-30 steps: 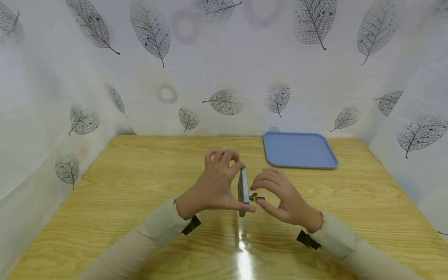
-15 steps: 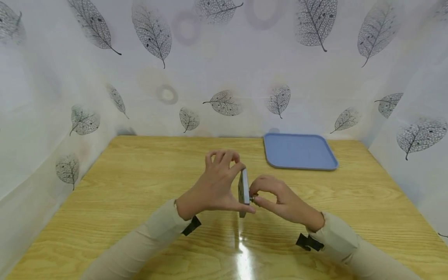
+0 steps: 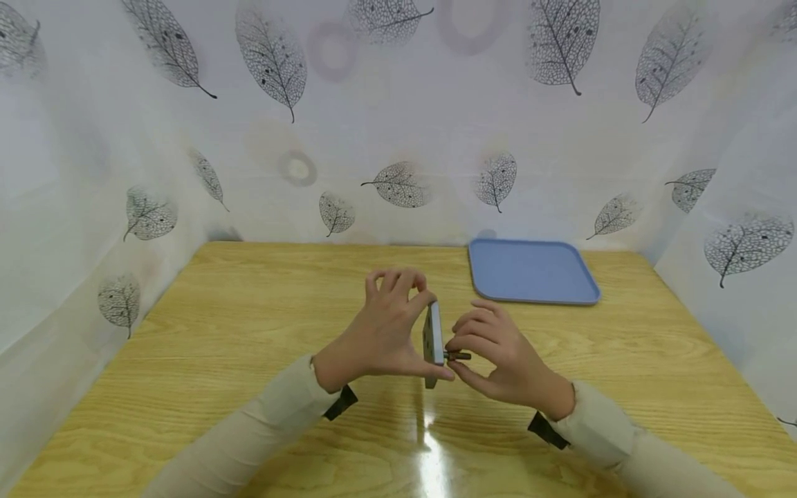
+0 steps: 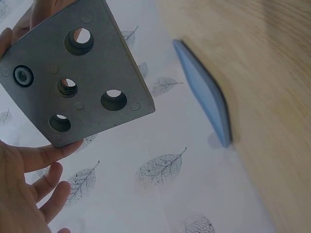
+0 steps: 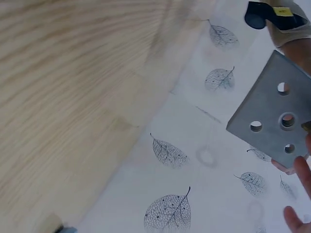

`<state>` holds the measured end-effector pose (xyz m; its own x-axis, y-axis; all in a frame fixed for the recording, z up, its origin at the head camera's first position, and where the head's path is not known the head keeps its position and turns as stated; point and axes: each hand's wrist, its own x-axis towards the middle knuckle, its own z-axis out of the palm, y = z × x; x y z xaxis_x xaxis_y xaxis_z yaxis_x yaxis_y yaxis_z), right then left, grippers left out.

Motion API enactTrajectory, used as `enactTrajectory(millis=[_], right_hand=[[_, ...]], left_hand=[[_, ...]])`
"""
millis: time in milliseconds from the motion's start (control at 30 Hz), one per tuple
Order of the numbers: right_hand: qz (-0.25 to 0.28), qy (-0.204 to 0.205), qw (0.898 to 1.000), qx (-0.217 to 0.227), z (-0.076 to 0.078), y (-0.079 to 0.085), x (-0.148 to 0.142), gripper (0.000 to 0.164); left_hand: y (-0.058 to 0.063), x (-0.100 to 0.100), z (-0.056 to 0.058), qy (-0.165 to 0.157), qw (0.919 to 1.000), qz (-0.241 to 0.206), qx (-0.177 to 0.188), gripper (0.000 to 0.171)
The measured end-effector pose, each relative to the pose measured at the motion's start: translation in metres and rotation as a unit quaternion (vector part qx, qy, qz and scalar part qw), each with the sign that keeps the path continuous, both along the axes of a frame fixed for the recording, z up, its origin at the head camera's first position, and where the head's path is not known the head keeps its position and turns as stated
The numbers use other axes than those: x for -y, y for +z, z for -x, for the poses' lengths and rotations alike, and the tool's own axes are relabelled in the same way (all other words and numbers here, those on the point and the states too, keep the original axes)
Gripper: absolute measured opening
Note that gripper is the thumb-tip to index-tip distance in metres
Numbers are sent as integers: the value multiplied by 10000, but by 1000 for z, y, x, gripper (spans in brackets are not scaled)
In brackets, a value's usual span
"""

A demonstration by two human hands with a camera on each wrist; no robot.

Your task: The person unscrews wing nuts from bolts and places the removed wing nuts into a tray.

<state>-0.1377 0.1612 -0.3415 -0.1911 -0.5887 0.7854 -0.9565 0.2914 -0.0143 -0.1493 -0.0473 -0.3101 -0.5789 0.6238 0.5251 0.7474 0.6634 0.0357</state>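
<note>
My left hand (image 3: 386,339) holds a square grey metal plate (image 4: 87,97) by its edges, upright above the table, thumb at the lower edge and fingers at the upper. Several round holes pierce the plate, and the middle one is threaded. A bolt end (image 4: 23,75) fills one corner hole. On the plate's right side, a wing screw (image 3: 459,356) with a brass tint sticks out. My right hand (image 3: 507,356) pinches this screw close to the plate between thumb and index finger. At the edge of the right wrist view, only a bit of the screw (image 5: 306,126) shows.
A blue tray (image 3: 532,271) lies at the back right of the wood-grain table (image 3: 280,290). Behind and at both sides hangs a white curtain (image 3: 398,124) printed with leaves.
My right fingers loosened around the wing screw, closed over its head and turned it, then opened out again nearer the plate. The left hand and plate stayed almost still.
</note>
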Motion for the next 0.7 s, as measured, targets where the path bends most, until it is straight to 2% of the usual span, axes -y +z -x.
enactTrajectory(millis=[133,267,333,400,467,533,633,700], right_hand=[[31,-204,9938,-1096,1,0,2,20],[28,-354,9766,-2122,2,-1,4,19],[14,-396,9690,-2438,2,-2,4,20],[-21,-435,9653,-2574,2,-2,4,21],[-52,-414,9719,-2315,2,-2,3,22],[-9,-312,9849,-1704,1,-1,2,26],[162,-56,9995,-272,0,0,0,30],[176,89,9969,760,0,1,-3,28]], left_hand=[[0,0,0,4,10000,-24,25,81],[0,0,-1,14,10000,-26,70,82],[0,0,-1,17,10000,-18,79,82],[-1,0,0,13,10000,-24,69,82],[-1,1,0,-5,10000,-47,42,82],[-1,1,0,-15,10000,-60,19,82],[0,1,-1,-3,10000,-24,-18,82],[0,1,-1,9,10000,-1,-21,82]])
